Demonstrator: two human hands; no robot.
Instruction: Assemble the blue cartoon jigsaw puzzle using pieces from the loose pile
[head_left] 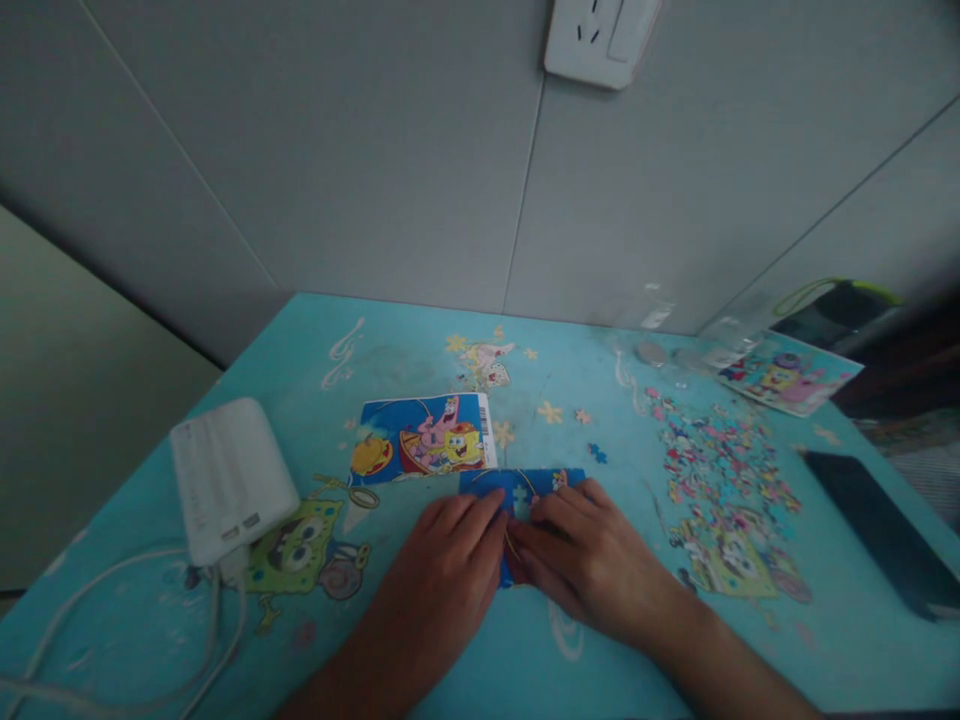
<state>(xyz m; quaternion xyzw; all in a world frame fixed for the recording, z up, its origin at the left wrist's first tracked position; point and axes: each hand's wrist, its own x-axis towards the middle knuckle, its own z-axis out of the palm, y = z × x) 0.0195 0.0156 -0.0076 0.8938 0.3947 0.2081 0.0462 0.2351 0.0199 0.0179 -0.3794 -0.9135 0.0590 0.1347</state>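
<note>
Below the picture card (427,440), both hands' fingers (484,508) (559,512) overlap the puzzle (545,481) — grip unclear.

puzzle (544,481): smooth cardboard | power bank (232,480): smooth plastic | wall (375,160): matt

Blue jigsaw (544,480) — gap near top

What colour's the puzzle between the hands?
Mostly blue; the puzzle shows best in the head view.
</note>
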